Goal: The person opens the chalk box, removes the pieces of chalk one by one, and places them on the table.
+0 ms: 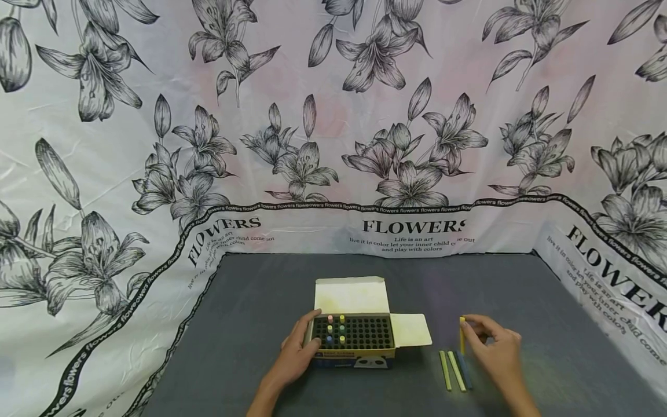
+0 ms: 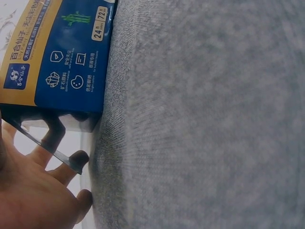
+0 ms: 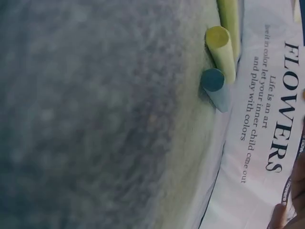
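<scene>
Left hand (image 1: 297,350) had thumb and fingers gripping the left end of the chalk box (image 1: 354,354), while the right hand (image 1: 495,344) pinched a yellow stick (image 1: 462,336) upright, off to the box's right. 3 loose sticks (image 1: 457,370) lay nearby on the gray table (image 1: 250,301), and an open side flap (image 1: 411,330) kinda jutted out between box and right hand.

Head view evenly lit; tabletop (image 1: 250,313) rendered darker than pale cloth (image 1: 302,81); in left wrist view, box (image 2: 71,43) lettering legibly resolved, near tabletop blurred; right wrist view dimmed, blurred at left.
</scene>
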### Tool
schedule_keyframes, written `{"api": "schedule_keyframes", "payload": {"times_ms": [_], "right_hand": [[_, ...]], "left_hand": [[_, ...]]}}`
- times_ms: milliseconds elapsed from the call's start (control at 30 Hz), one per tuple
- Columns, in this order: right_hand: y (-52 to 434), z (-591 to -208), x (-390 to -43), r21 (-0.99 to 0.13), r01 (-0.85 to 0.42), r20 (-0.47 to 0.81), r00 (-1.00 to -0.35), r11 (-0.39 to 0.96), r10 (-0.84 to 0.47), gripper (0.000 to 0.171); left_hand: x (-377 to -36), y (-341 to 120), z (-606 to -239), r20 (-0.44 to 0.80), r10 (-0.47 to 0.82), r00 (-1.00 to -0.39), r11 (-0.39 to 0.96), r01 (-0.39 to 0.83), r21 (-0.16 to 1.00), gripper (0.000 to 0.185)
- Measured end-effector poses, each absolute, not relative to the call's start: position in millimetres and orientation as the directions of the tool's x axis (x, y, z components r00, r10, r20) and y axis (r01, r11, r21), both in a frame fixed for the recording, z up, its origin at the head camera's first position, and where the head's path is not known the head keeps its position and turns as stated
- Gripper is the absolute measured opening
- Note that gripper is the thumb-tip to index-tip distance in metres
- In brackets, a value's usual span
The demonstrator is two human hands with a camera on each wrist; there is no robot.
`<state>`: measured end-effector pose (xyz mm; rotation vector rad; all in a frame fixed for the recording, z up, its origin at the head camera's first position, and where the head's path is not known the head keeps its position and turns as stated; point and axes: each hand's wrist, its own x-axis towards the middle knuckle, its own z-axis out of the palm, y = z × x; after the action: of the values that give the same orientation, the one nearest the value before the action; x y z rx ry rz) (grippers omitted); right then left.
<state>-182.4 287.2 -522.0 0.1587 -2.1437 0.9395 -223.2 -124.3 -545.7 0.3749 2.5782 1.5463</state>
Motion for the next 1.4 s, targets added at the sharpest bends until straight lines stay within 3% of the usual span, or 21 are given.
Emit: {"api": "schedule_keyframes", "payload": {"times_ms": [167, 367, 567, 767, 1400], "right_hand": [[296, -523, -173, -0.656, -0.137, 0.463, -0.850, 0.742, 0.252, 0.011], [311, -519, -166, -0.593, 0.109, 0.128, -0.965, 0.797, 0.228, 0.028], [315, -518, -168, -0.480, 0.158, 0.007, -0.983, 0.863, 0.183, 0.026], [313, -518, -172, -0.467, 0.202, -0.074, -0.979, 0.861, 0.189, 0.022], [306, -519, -172, -0.413, 0.223, -0.110, -0.975, 0.883, 0.194, 0.021]], "left_hand": [[-223, -124, -545, 0.035, 0.269, -0.963, 0.445, 0.156, 0.882, 0.060], [-223, -124, -545, 0.034, 0.263, -0.964, 0.446, 0.153, 0.882, 0.061], [-224, -123, -544, 0.037, 0.263, -0.964, 0.450, 0.157, 0.879, 0.061], [-224, -124, -544, 0.029, 0.268, -0.963, 0.451, 0.152, 0.880, 0.061], [-225, -124, -547, 0.035, 0.272, -0.962, 0.437, 0.156, 0.886, 0.061]]}}
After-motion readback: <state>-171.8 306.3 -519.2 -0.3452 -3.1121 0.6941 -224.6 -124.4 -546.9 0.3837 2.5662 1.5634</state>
